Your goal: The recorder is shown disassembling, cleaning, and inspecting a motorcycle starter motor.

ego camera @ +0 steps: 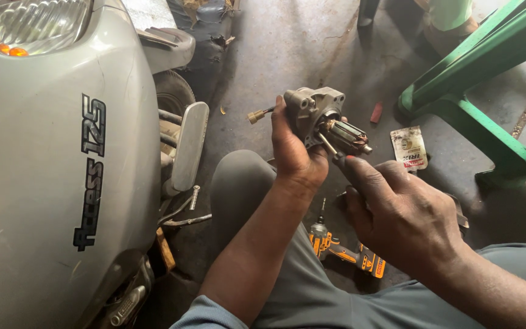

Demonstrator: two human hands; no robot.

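Note:
My left hand (293,155) grips a small grey metal motor housing (312,106) held up in front of me. A copper-wound armature (345,135) sticks out of the housing toward the right, and a short wire with a brass-coloured connector (255,115) hangs off its left side. My right hand (397,213) holds a thin metal tool (329,145) whose tip touches the housing just below the armature. Both forearms rest over my grey-trousered knees.
A silver scooter body (50,183) with its footrest (185,146) fills the left. An orange and black screwdriver (342,250) lies on the concrete floor below my hands. A small printed packet (409,148) and a green metal stand (482,79) are at the right.

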